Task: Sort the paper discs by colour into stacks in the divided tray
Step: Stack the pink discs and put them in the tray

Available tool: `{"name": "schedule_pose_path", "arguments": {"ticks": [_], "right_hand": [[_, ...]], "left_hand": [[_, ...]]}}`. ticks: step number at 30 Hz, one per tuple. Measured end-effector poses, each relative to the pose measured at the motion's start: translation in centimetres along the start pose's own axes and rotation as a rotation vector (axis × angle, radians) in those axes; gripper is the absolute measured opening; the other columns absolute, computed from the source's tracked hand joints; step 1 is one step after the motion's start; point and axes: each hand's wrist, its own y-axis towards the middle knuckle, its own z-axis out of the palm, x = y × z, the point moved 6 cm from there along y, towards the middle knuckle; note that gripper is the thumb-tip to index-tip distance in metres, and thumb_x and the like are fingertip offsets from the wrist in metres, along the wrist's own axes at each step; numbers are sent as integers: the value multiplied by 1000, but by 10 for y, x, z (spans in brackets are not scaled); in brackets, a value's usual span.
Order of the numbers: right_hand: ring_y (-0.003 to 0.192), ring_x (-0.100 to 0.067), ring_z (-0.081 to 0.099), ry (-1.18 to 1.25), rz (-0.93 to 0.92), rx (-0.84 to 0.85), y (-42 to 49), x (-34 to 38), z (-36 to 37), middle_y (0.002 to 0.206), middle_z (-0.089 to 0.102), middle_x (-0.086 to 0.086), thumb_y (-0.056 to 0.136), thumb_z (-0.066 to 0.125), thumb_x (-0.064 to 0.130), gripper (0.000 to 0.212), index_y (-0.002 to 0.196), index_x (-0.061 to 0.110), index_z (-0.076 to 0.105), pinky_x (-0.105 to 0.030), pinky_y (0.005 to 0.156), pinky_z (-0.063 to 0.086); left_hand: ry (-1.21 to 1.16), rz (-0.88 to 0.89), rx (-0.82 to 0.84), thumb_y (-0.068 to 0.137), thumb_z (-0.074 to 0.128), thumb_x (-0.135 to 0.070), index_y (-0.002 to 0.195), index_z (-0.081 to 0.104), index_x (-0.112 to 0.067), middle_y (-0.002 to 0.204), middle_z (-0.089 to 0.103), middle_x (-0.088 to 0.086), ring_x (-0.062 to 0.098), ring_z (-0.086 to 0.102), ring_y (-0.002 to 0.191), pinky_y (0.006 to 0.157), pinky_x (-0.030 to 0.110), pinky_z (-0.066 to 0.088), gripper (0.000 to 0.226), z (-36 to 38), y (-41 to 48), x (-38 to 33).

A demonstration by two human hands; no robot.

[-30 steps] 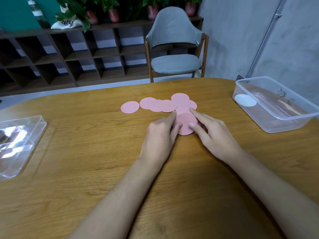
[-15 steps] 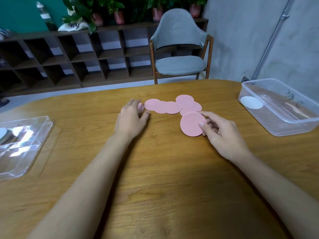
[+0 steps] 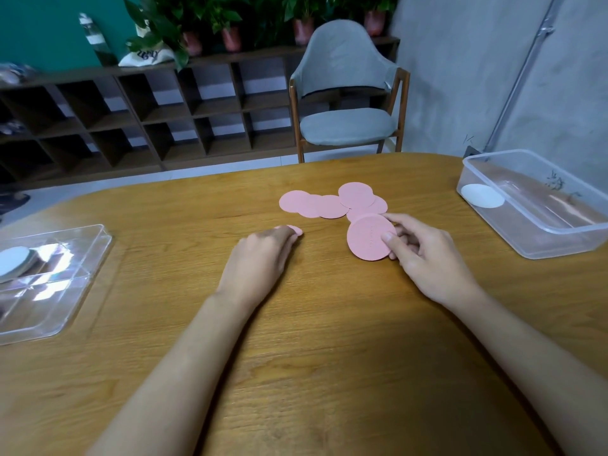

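Centrally, on the wooden table (image 3: pixel 329 340): a cluster of loose pink discs (image 3: pixel 329 205), overlapping in a row.

Right hand (image 3: pixel 427 258): thumb and curled fingers pinch a held pink disc (image 3: pixel 368 236) by its right edge, just in front of the cluster. Whether it is one disc or a thin stack cannot be told.

Left hand (image 3: pixel 260 258): palm down, fingers relaxed, resting on a covered pink disc (image 3: pixel 294 229); only the disc's far edge shows.

Divided tray (image 3: pixel 75 291): clear, at the left edge, white discs (image 3: pixel 13 261) in its far compartment.

Clear tub (image 3: pixel 543 238): far right, one white disc (image 3: pixel 482 196) inside.
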Motion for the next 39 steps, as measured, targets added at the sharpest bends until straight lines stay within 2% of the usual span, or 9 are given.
{"name": "schedule_pose_path", "arguments": {"ticks": [7, 11, 15, 20, 24, 26, 28, 33, 39], "right_hand": [[78, -12, 65, 11, -2, -6, 0, 1, -1, 85, 68, 2, 103, 61, 22, 34, 137, 23, 63, -24, 76, 52], [79, -12, 66, -3, 10, -1, 1, -3, 0, 90, 68, 3, 103, 61, 23, 34, 137, 25, 63, -27, 78, 54], [79, -10, 66, -24, 12, 2, 2, -4, 0, 90, 68, 4, 103, 60, 24, 35, 138, 26, 62, -27, 79, 56], [78, -10, 66, -29, -6, 3, 1, 0, 0, 88, 67, 5, 103, 60, 22, 35, 138, 27, 62, -26, 78, 55], [74, -8, 63, -8, -25, 12, -1, 4, 2, 82, 66, 6, 102, 61, 21, 39, 141, 28, 62, -16, 73, 49], [74, -11, 64, -6, -44, 22, -1, 5, 3, 81, 68, 4, 103, 60, 22, 40, 142, 29, 61, -26, 76, 55], [75, -15, 65, 1, -60, 29, -1, 7, 4, 83, 70, 1, 104, 58, 22, 39, 143, 29, 60, -34, 78, 57], [78, -13, 64, -36, -79, 60, -2, 12, 5, 86, 67, 3, 107, 49, 17, 41, 146, 29, 57, -29, 79, 55], [100, -14, 64, -151, -62, 54, -3, 14, 1, 113, 72, -3, 105, 55, 30, 45, 149, 26, 53, -31, 89, 51]], "left_hand": [[-67, 156, -58, 99, 52, -26, 106, 62, -14, 90, 75, -5, 26, 70, 72, 58, 41, 58, 17, -12, -6, -43], [-144, 170, -13, 94, 55, -14, 115, 57, -19, 106, 77, -14, 6, 74, 94, 70, 38, 62, 21, -8, -6, -50], [-250, 141, -51, 87, 60, -1, 116, 58, -20, 103, 77, -16, -11, 65, 94, 82, 30, 59, 35, -8, -5, -51], [-432, 57, -169, 80, 69, 0, 108, 70, -17, 95, 75, -11, 7, 67, 86, 75, 29, 56, 33, -10, -4, -54], [-642, -112, -110, 85, 78, -5, 99, 77, -21, 91, 77, -16, 8, 69, 82, 78, 26, 56, 21, 1, 0, -52], [-708, -164, -102, 86, 82, -8, 98, 78, -21, 93, 77, -13, 7, 69, 78, 76, 24, 55, 18, 7, 3, -49], [-714, -198, -120, 84, 86, -12, 97, 78, -20, 94, 76, -9, 8, 70, 74, 73, 20, 55, 18, 12, 4, -49], [-639, -247, -88, 84, 86, -22, 114, 80, -22, 93, 78, -10, 2, 70, 70, 71, 12, 52, 30, 20, 9, -51], [-621, -228, -84, 83, 88, -25, 105, 81, -17, 78, 77, -8, 1, 68, 69, 71, 12, 52, 24, 24, 16, -58]]}}
